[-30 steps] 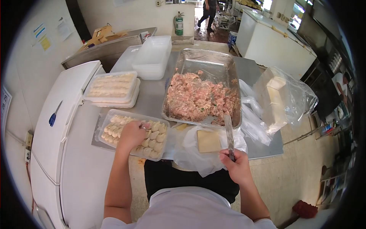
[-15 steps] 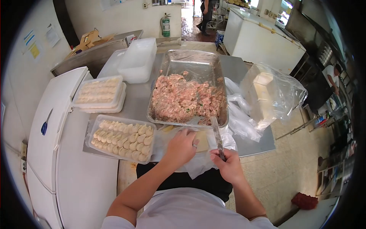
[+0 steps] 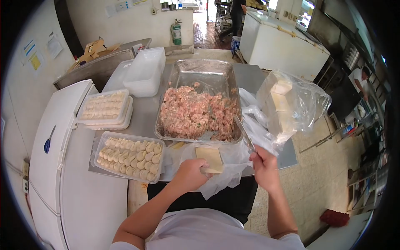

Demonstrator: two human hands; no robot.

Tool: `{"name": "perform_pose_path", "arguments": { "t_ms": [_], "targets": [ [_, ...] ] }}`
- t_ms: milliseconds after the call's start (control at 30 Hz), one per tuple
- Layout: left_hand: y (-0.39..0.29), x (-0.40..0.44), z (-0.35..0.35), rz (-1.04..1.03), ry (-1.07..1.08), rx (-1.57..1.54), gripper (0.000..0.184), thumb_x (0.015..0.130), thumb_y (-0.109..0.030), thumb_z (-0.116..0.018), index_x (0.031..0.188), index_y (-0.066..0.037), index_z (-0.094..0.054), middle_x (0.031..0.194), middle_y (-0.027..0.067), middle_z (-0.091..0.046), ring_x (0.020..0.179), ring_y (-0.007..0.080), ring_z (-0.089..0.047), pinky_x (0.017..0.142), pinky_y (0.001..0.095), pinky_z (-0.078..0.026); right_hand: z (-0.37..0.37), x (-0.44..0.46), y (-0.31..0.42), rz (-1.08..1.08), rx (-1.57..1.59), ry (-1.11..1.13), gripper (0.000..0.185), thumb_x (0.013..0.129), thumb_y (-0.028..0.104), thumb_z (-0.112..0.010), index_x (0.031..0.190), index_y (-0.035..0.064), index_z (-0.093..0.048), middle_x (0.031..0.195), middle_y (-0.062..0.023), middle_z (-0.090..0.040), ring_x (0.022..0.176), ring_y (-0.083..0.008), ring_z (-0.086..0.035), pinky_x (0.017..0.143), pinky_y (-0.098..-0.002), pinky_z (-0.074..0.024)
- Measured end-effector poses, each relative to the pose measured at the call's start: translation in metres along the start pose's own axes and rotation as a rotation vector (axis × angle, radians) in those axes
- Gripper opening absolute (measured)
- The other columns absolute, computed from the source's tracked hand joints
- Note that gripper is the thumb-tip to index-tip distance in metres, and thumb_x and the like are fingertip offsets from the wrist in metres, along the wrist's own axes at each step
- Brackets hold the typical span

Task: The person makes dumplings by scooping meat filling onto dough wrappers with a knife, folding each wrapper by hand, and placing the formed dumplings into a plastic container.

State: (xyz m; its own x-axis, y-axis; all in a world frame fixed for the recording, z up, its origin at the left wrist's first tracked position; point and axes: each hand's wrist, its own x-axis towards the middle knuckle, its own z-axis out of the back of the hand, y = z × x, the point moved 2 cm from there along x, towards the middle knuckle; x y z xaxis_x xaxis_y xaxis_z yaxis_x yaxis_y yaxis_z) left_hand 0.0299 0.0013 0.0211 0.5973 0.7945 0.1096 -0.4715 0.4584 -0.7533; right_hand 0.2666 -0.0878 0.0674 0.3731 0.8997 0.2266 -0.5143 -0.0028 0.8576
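My left hand [image 3: 192, 175] is closed, pinching the near edge of a square dough wrapper, which lifts at the corner of the wrapper stack [image 3: 209, 157] on a plastic sheet [image 3: 187, 155]. In my right hand [image 3: 265, 167] is the handle of a narrow flat-bladed knife [image 3: 246, 135]. Its tip reaches the right edge of the ground meat filling [image 3: 189, 110], which shows green bits. The filling lies in a deep metal pan [image 3: 202, 63]. To the left of my left hand, a clear plastic container [image 3: 160, 168] holds rows of folded dumplings [image 3: 131, 155].
Stacked dumpling containers [image 3: 104, 108] and nested plastic tubs [image 3: 146, 73] stand at left. A plastic bag with wrapper stacks [image 3: 283, 100] lies right of the pan. A white refrigerator [image 3: 66, 137] adjoins the table's left side. One person walks at the back; another works at far right.
My right hand has moved right and up, bringing the knife's tip to the meat. My left hand has drawn back, lifting the wrapper's near edge and uncovering the stack.
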Motion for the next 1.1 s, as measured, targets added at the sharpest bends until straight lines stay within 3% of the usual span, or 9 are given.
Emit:
{"name": "perform_pose_path", "arguments": {
  "t_ms": [100, 167, 400, 500, 600, 767, 867, 967, 1100],
  "targets": [
    [-0.003, -0.006, 0.013, 0.152, 0.094, -0.113, 0.031, 0.079, -0.023, -0.085, 0.090, 0.000, -0.068, 0.078, 0.0132, -0.070, 0.071, 0.0222, -0.067, 0.065, 0.0348, -0.052, 0.011, 0.036, 0.022, 0.271, -0.430, 0.034, 0.038, 0.085, -0.004, -0.059, 0.117, 0.0113, -0.074, 0.081, -0.0162, -0.067, 0.074, -0.0279, -0.069, 0.066, -0.0414, -0.0533],
    [0.001, -0.008, 0.019, 0.289, 0.149, -0.159, 0.029, 0.083, -0.023, -0.084, 0.093, 0.000, -0.070, 0.081, 0.0094, -0.071, 0.073, 0.0165, -0.066, 0.065, 0.0327, -0.051, 0.004, 0.056, 0.025, 0.315, -0.736, 0.118, 0.036, 0.084, 0.001, -0.060, 0.114, 0.0146, -0.075, 0.083, -0.0147, -0.069, 0.077, -0.0306, -0.071, 0.067, -0.0424, -0.0556],
    [0.022, -0.029, 0.013, 0.662, 0.127, -1.133, 0.035, 0.091, -0.012, -0.075, 0.119, 0.004, -0.062, 0.110, 0.0096, -0.071, 0.093, 0.0211, -0.071, 0.076, 0.0345, -0.060, -0.056, 0.128, -0.009, 0.326, -1.277, 0.395, 0.032, 0.087, 0.011, -0.057, 0.114, 0.0197, -0.073, 0.092, -0.0107, -0.071, 0.086, -0.0287, -0.072, 0.071, -0.0415, -0.0580],
    [0.026, -0.034, 0.024, 0.663, 0.086, -1.283, 0.036, 0.093, -0.009, -0.071, 0.124, 0.005, -0.059, 0.116, 0.0129, -0.069, 0.098, 0.0252, -0.072, 0.084, 0.0372, -0.062, -0.061, 0.121, -0.004, 0.439, -1.267, 0.501, 0.029, 0.086, 0.011, -0.058, 0.109, 0.0194, -0.073, 0.090, -0.0100, -0.071, 0.088, -0.0275, -0.072, 0.071, -0.0414, -0.0578],
    [0.033, -0.038, 0.037, 0.618, 0.069, -1.355, 0.038, 0.094, -0.009, -0.070, 0.127, 0.005, -0.056, 0.120, 0.0138, -0.068, 0.106, 0.0259, -0.070, 0.089, 0.0390, -0.060, -0.049, 0.115, 0.002, 0.416, -1.264, 0.619, 0.027, 0.085, 0.012, -0.059, 0.107, 0.0190, -0.073, 0.089, -0.0094, -0.071, 0.085, -0.0274, -0.072, 0.069, -0.0411, -0.0579],
    [0.032, -0.023, 0.048, 0.507, 0.022, -1.448, 0.044, 0.093, -0.009, -0.070, 0.133, 0.001, -0.055, 0.129, 0.0132, -0.065, 0.119, 0.0275, -0.064, 0.102, 0.0443, -0.054, -0.046, 0.124, -0.001, 0.407, -1.233, 0.471, 0.029, 0.084, 0.012, -0.060, 0.107, 0.0199, -0.074, 0.086, -0.0072, -0.071, 0.082, -0.0273, -0.072, 0.068, -0.0420, -0.0576],
    [0.028, -0.018, 0.059, 0.381, -0.019, -1.548, 0.050, 0.095, -0.021, -0.069, 0.137, -0.001, -0.052, 0.133, 0.0117, -0.062, 0.122, 0.0285, -0.062, 0.105, 0.0461, -0.051, -0.048, 0.118, 0.000, 0.449, -1.234, 0.567, 0.029, 0.083, 0.011, -0.060, 0.106, 0.0202, -0.075, 0.085, -0.0069, -0.071, 0.081, -0.0276, -0.071, 0.067, -0.0422, -0.0572],
    [0.033, -0.014, 0.076, 0.456, -0.059, -1.702, 0.051, 0.099, -0.031, -0.063, 0.139, -0.003, -0.052, 0.134, 0.0108, -0.063, 0.122, 0.0287, -0.063, 0.103, 0.0464, -0.051, -0.035, 0.114, 0.014, 0.444, -1.184, 0.602, 0.027, 0.083, 0.011, -0.060, 0.104, 0.0190, -0.075, 0.085, -0.0077, -0.070, 0.079, -0.0286, -0.072, 0.064, -0.0424, -0.0567],
    [0.037, -0.007, 0.087, 0.429, -0.151, -1.615, 0.048, 0.103, -0.031, -0.055, 0.138, 0.001, -0.051, 0.133, 0.0146, -0.063, 0.122, 0.0293, -0.062, 0.106, 0.0449, -0.049, -0.027, 0.123, 0.009, 0.418, -1.204, 0.505, 0.029, 0.083, 0.010, -0.059, 0.105, 0.0182, -0.075, 0.084, -0.0086, -0.071, 0.079, -0.0296, -0.072, 0.065, -0.0434, -0.0565]
  ]
}}
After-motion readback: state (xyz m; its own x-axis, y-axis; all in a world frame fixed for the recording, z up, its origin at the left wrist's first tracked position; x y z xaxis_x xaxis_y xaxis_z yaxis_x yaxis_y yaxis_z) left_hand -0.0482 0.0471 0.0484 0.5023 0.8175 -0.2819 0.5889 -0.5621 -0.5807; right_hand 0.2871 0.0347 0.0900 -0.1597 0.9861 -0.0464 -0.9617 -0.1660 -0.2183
